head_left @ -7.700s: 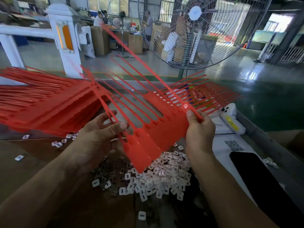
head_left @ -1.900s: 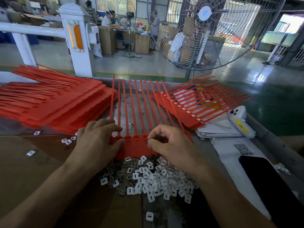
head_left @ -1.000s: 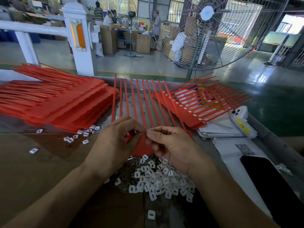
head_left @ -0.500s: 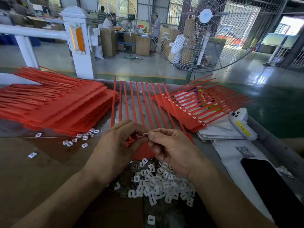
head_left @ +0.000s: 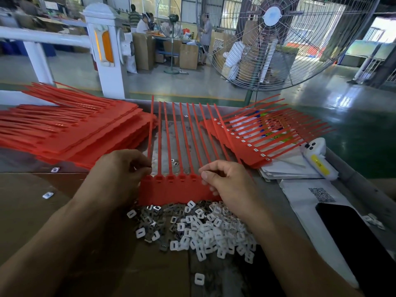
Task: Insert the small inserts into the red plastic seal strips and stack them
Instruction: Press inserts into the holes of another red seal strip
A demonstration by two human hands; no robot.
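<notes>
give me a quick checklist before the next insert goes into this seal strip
1. Seal strip lies flat on the table, tails pointing away: ok.
2. Left hand steadies the strip's left end, grip at its edge: ok.
3. Right hand holds an insert: cannot tell, fingers curled and hiding it.
4. Pockets at the strip's head visible and unfilled: ok for the five in view; the rest are under the right hand.
5. Insert pile lies just below the strip, within reach: ok.
6. Finished stack lies right of the strip: ok.
</notes>
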